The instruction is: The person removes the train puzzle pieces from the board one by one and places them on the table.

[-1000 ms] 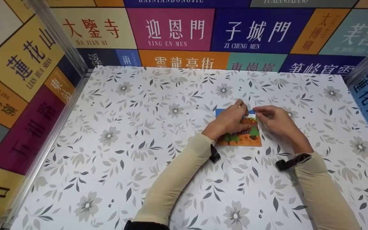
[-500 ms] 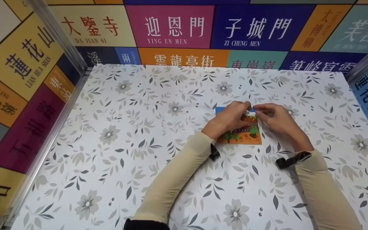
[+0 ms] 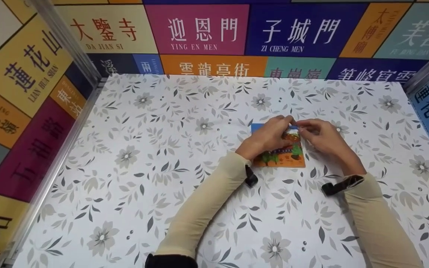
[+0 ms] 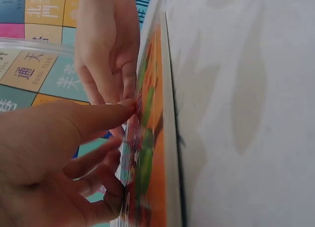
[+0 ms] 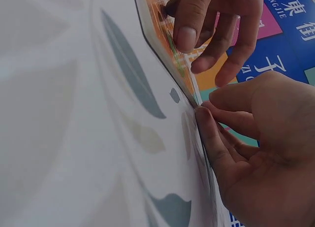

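Observation:
A square picture board (image 3: pixel 285 160) lies flat on the floral tabletop, blue along its far side and orange along its near side, with green plants and a reddish shape printed on it. My left hand (image 3: pixel 266 137) covers much of its left half. In the left wrist view, the left thumb (image 4: pixel 110 116) touches the picture surface while the other fingers bend loosely over it. My right hand (image 3: pixel 322 137) is at the far right corner. There, in the right wrist view, the right thumb (image 5: pixel 206 123) and index finger pinch the board's corner.
The white tabletop (image 3: pixel 184 149) carries a grey flower and leaf print. Coloured panels with Chinese lettering (image 3: pixel 203 29) stand behind it and along both sides. A black wrist camera (image 3: pixel 251 178) juts from the left sleeve, another (image 3: pixel 330 189) from the right.
The left fingers have shifted slightly right, closer to the right fingertips at the board's far right corner. The right hand stays at that corner, and the board keeps its place on the table.

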`<state>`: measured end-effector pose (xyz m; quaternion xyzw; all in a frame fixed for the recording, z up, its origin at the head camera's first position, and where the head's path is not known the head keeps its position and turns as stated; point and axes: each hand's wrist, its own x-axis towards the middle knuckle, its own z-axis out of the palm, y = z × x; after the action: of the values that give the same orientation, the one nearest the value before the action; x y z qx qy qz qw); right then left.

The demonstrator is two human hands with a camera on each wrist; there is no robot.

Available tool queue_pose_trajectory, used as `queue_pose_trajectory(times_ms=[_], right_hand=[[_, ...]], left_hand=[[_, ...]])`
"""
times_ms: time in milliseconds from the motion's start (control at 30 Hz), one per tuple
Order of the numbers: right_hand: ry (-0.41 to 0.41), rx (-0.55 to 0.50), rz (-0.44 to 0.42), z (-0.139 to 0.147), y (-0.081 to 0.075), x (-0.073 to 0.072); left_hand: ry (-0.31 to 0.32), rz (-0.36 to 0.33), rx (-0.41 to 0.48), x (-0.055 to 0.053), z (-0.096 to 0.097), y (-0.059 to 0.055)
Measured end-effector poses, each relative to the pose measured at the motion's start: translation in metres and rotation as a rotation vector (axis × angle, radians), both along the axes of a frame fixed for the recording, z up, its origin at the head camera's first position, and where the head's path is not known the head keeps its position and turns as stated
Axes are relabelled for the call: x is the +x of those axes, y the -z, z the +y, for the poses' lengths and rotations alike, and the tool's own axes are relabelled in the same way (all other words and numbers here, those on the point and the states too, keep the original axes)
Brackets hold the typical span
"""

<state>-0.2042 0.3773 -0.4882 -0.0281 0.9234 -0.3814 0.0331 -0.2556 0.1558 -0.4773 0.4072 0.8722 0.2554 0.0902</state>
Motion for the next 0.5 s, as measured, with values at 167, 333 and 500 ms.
queue_pose_trajectory(times_ms=[167, 333, 500], right_hand=[[-0.018, -0.018, 0.003, 0.001, 0.001, 0.000], [-0.008, -0.029, -0.024, -0.001, 0.000, 0.002], [0.003, -0.045, -0.030, -0.001, -0.002, 0.002]], left_hand=[[-0.083, 0.135, -0.170, 0.008, 0.008, -0.006], [-0.148, 0.183, -0.277, 0.011, 0.017, -0.009], [-0.138, 0.117, -0.227, 0.005, 0.016, -0.008]])
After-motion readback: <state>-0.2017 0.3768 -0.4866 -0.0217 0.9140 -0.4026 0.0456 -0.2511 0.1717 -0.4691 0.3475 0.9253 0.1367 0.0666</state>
